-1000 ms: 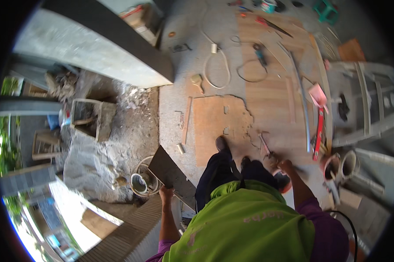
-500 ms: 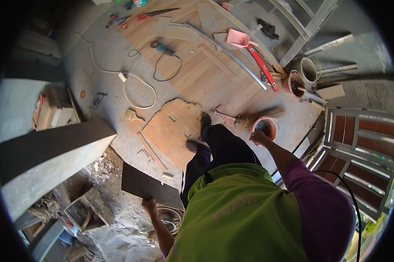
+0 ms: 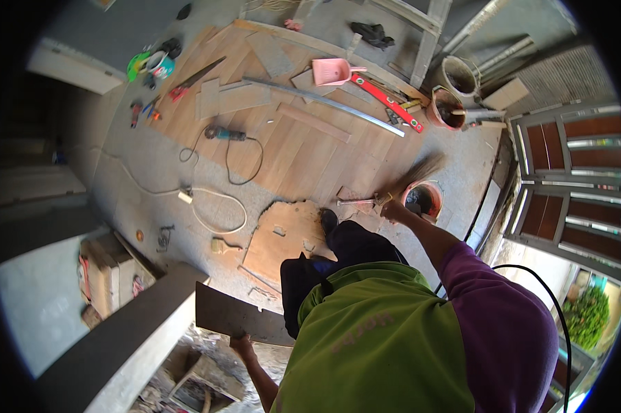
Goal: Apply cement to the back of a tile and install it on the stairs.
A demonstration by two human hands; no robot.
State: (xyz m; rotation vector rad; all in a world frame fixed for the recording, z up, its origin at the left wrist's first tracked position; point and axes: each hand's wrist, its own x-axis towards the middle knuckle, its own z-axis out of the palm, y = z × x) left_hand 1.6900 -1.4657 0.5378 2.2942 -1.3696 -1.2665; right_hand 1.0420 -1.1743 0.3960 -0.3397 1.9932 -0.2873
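Note:
My left hand point(image 3: 241, 346) grips the lower edge of a flat, dark grey rectangular tile point(image 3: 234, 313), held beside my left leg. My right hand point(image 3: 393, 210) hangs low with curled fingers, just left of a reddish bucket point(image 3: 431, 191) with dark contents. In view it overlaps the near end of a straw hand broom point(image 3: 420, 172), close to a hammer point(image 3: 355, 202); whether it touches either is unclear. A tan slab point(image 3: 262, 241) with a ragged edge and small holes lies in front of my feet.
An angle grinder point(image 3: 229, 133) lies with its looping cord on the wood-look floor. Farther off are a metal bar point(image 3: 324, 103), a red spirit level point(image 3: 386, 102), a pink dustpan point(image 3: 331, 71) and a handsaw point(image 3: 203, 72). A brush point(image 3: 224, 246) lies near the slab. Slatted gates point(image 3: 565, 186) stand right.
My view has swung, so the floor things sit elsewhere in the picture. My right hand has moved left from the bucket's near rim toward the broom's end. My left hand still holds the tile.

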